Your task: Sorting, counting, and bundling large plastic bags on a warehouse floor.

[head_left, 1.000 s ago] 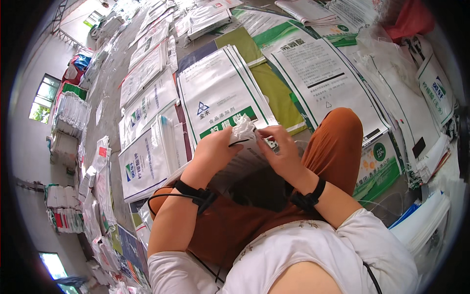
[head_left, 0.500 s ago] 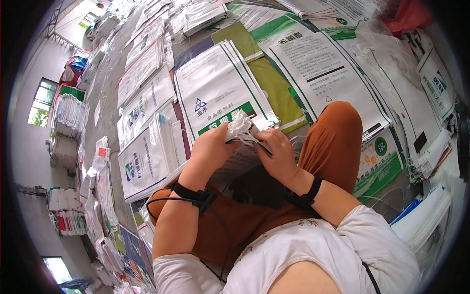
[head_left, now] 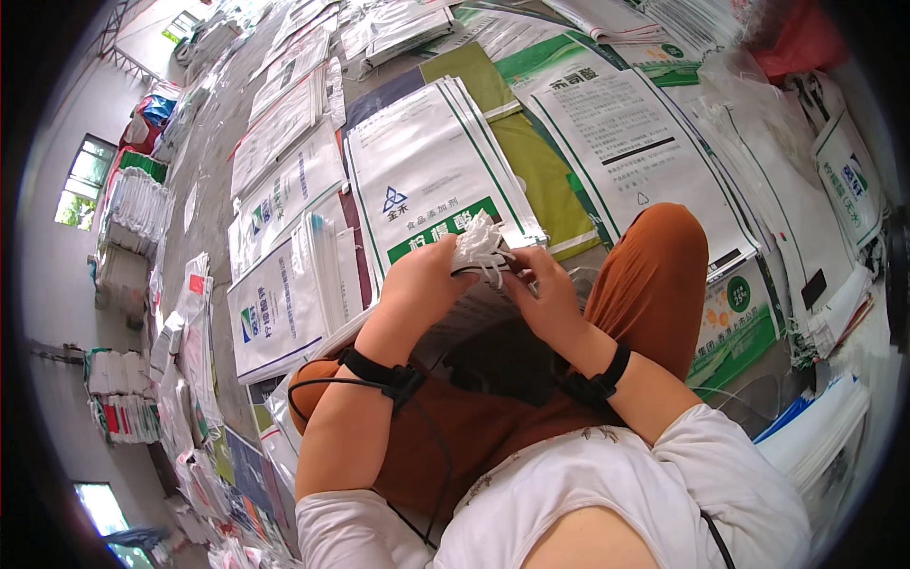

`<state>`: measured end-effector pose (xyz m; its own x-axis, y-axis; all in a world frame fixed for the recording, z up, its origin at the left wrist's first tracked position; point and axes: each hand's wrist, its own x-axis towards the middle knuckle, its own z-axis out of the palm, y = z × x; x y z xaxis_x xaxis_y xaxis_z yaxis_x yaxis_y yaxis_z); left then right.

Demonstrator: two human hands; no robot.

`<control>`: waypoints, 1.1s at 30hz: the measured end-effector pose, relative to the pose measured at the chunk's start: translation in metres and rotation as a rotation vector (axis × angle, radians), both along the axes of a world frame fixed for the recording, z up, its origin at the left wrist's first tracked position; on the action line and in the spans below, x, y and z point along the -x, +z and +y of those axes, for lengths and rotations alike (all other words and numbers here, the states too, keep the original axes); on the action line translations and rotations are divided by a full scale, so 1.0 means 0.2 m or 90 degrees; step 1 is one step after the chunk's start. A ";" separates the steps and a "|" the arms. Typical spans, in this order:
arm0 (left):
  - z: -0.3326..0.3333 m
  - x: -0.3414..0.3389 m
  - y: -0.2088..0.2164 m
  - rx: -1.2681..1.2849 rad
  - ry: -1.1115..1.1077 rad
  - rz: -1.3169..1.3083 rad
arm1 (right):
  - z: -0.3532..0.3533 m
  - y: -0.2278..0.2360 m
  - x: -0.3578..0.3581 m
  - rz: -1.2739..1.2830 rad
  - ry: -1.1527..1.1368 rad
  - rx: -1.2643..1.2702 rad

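Note:
Above my lap, a bunch of thin white strips or cords [head_left: 482, 248] sticks up between my two hands. My left hand [head_left: 422, 287] is closed around its left side, thumb pointing inward. From the right, my right hand [head_left: 547, 296] pinches at the lower edge of the bunch, where something dark shows by the fingers. A few loose ends dangle between the hands. What the fingers grip underneath is partly hidden. Just beyond lies a stack of white printed sacks [head_left: 424, 161] with green borders.
More stacks of white sacks [head_left: 275, 308] lie to the left, and a green-bordered stack [head_left: 630, 142] lies to the right. Olive-green sacks [head_left: 540, 180] show between. My bent knee [head_left: 659, 256] rises beside my right hand. Bundled sacks [head_left: 136, 223] are piled along the left wall.
The white strips have spread, and some ends now hang lower between my hands. My right fingers have shifted slightly at the bunch. The whole view has tilted a little.

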<state>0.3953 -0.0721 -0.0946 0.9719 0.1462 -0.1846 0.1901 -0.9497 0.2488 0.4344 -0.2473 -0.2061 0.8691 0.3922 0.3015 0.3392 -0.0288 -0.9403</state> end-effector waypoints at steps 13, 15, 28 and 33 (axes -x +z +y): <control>0.02 -0.01 -0.02 0.008 -0.003 0.004 | 0.03 0.02 -0.04 -0.158 -0.025 0.079; 0.02 0.00 -0.02 0.011 0.003 0.011 | 0.04 0.02 -0.03 -0.196 -0.088 0.090; 0.04 -0.02 -0.02 0.007 0.025 -0.015 | -0.06 0.04 0.03 -0.274 -0.046 0.085; 0.03 -0.02 -0.03 0.000 0.031 0.008 | -0.03 0.09 0.01 0.008 0.026 -0.012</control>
<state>0.3996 -0.0662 -0.1005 0.9612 0.1933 -0.1970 0.2394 -0.9391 0.2464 0.4327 -0.2541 -0.1878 0.8560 0.4217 0.2990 0.3286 0.0026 -0.9445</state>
